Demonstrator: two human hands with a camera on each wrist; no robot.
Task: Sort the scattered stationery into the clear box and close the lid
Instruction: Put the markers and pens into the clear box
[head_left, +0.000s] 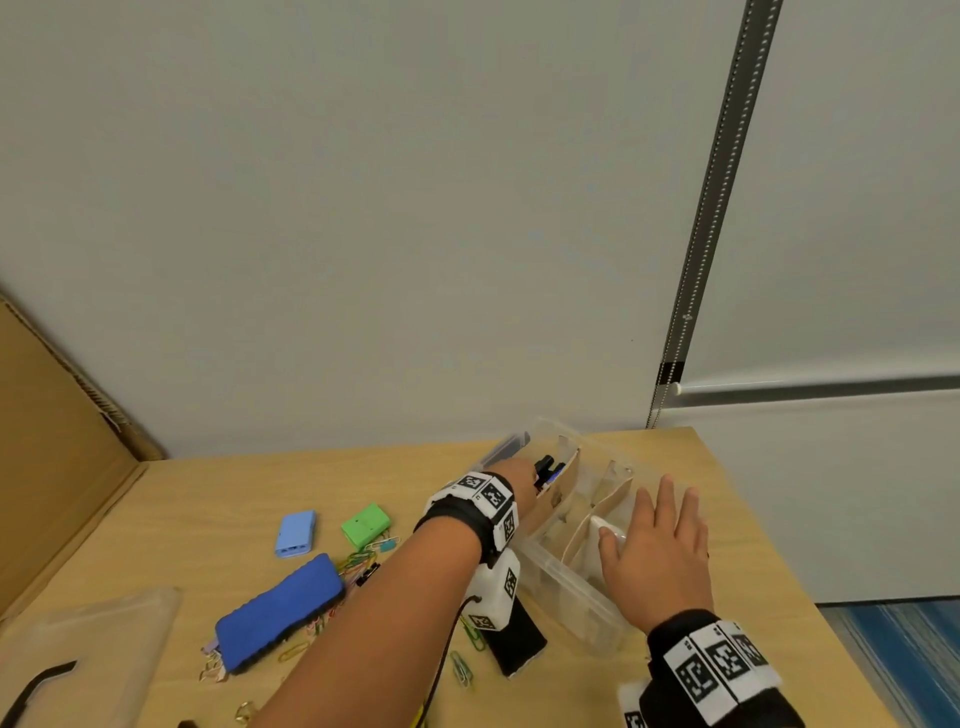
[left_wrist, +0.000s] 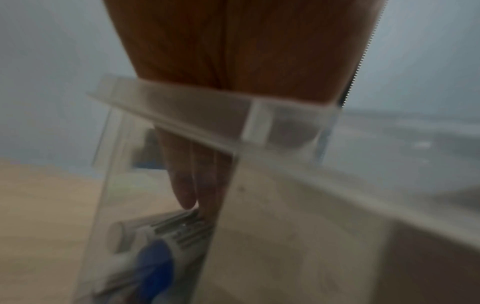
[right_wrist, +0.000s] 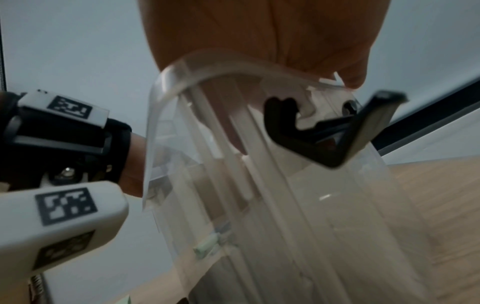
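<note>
The clear box (head_left: 566, 582) with cardboard dividers stands open on the wooden table (head_left: 727, 499). My left hand (head_left: 511, 486) reaches into its far-left compartment. There its straight fingers (left_wrist: 187, 185) touch the black and blue markers (head_left: 548, 470) lying in the compartment, also seen as markers (left_wrist: 161, 246) through the wall. My right hand (head_left: 660, 540) lies flat with spread fingers over the box's right end, its thumb beside a small white thing (head_left: 608, 527). The box's black latch (right_wrist: 324, 133) hangs just below that hand. The clear lid (head_left: 104, 639) lies at the near left.
Scattered left of the box are a blue board eraser (head_left: 280, 610), a light blue case (head_left: 296, 532), a green case (head_left: 365, 525), coloured paper clips (head_left: 358, 564) and a black eraser (head_left: 519, 644). Cardboard (head_left: 52, 467) leans at the far left. The table's edge runs close on the right.
</note>
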